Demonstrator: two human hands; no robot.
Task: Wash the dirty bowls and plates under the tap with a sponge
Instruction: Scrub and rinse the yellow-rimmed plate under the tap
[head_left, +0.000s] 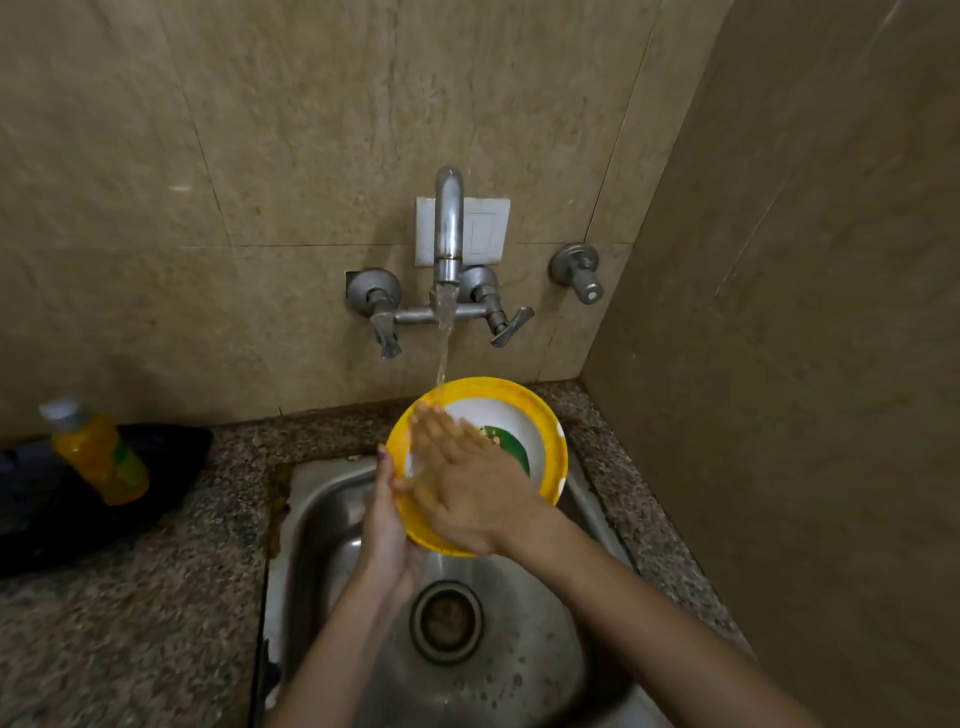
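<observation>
A yellow-rimmed plate (543, 415) with a white centre and a green patch is tilted over the steel sink (322, 499). Water runs from the tap (449, 223) onto its upper left rim. My left hand (387, 530) grips the plate's left edge, thumb over the rim. My right hand (462, 483) lies flat with straight fingers on the plate's face, reaching up towards the stream. No sponge shows.
The sink drain (447, 621) lies below my hands. A yellow soap bottle (98, 452) leans on a dark object (31, 509) on the granite counter (156, 597) at left. Two tap handles flank the spout. A beige wall closes the right side.
</observation>
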